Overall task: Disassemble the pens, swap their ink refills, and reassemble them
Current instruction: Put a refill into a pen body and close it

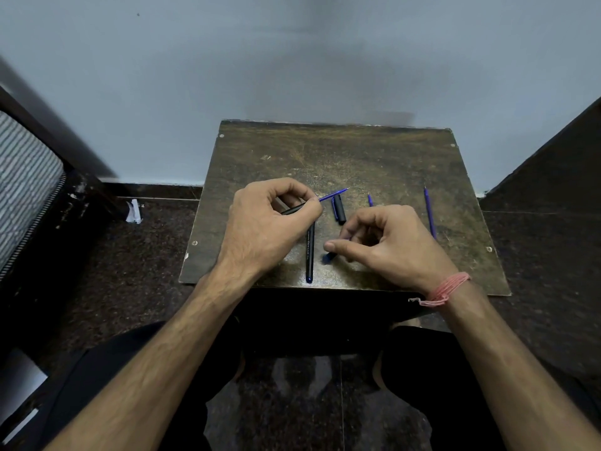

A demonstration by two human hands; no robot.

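Observation:
My left hand (270, 222) grips a black pen barrel (291, 209) with a blue refill (333, 194) sticking out of it toward the right. A second black barrel (310, 252) lies on the small wooden table (390, 157), pointing at me. My right hand (383, 245) hovers low with curled fingers, pinching a small blue piece (329, 257) just right of that barrel. A black cap with a blue clip (339, 208) lies between my hands. Another blue refill (430, 213) lies at the right, and a short blue tip (370, 200) shows behind my right hand.
The table stands against a pale wall (292, 60). A chair with a striped back (26, 183) stands at the left, a dark panel (553, 157) at the right. A scrap of white paper (134, 211) lies on the dark floor. My knees are under the table's near edge.

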